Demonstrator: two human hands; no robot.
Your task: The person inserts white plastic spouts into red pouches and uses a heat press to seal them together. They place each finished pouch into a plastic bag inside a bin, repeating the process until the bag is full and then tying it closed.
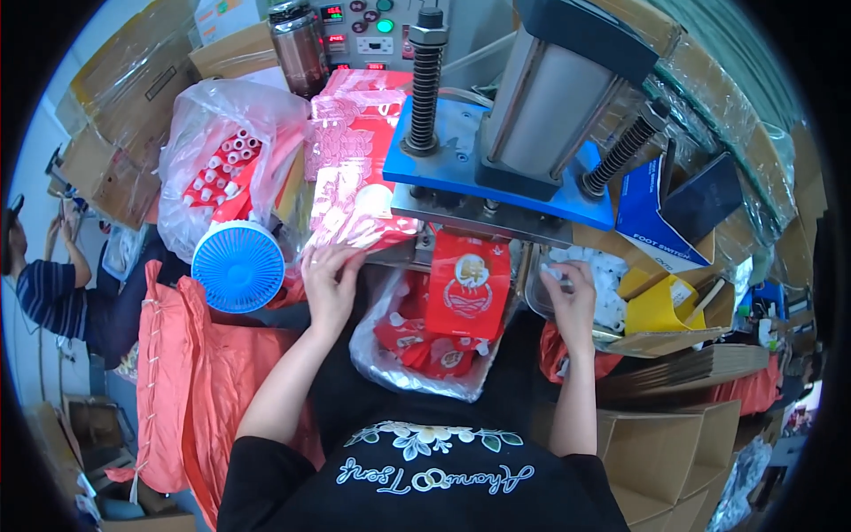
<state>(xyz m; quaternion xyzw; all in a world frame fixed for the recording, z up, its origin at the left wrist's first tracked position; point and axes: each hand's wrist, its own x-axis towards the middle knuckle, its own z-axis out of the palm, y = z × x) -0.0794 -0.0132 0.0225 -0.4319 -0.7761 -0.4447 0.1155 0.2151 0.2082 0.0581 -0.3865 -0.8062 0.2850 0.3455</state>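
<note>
My left hand (328, 285) is at the near edge of a stack of red and white printed plastic pouches (350, 168), fingers bent and closed on the edge of a pouch. My right hand (572, 301) pinches a small white plastic piece above a tray of white plastic pieces (605, 282). Between my hands a red pouch (466, 293) with a round emblem hangs from beneath the blue-plated press (461, 142). Below it, more red pouches (434, 355) lie in a box lined with clear plastic (377, 368).
A blue round fan (238, 266) stands at the left, before a clear bag of red pouches with white spouts (222, 182). A metallic canister (299, 49) stands at the back. At the right are a blue carton (656, 213), a yellow container (665, 306) and cardboard. Another person (58, 284) is far left.
</note>
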